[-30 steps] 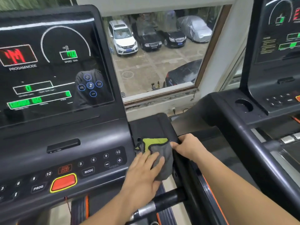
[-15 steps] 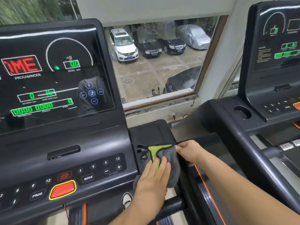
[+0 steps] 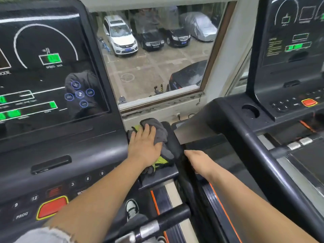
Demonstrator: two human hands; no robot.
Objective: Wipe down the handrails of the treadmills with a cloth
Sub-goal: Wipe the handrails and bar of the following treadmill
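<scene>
The cloth [image 3: 158, 132] looks soft, thin and light. It should bunch and fold under any push, so it probably wants a flat palm on top to drag it, or a pinch at a loose corner to lift and refold it. It would likely slide easily on smooth plastic, and a fold wrapped round a bar would follow its curve.

To the left, the console [image 3: 52, 137] shows lit green figures and a red button. Just right of it, the left hand [image 3: 143, 148] lies open, fingers straight and spread, pressing the cloth onto the black rail [image 3: 171, 134] at the console's right end. The cloth is dark grey with a bright green patch. It is crumpled, one lump heaped past the fingertips and the green part sticking out beside the wrist.

The right hand [image 3: 199, 162] rests on the rail's outer side, apart from the cloth. Its fingers drop out of sight behind the edge, so I cannot tell whether they grip. Further right stands a second treadmill [image 3: 245, 137].
</scene>
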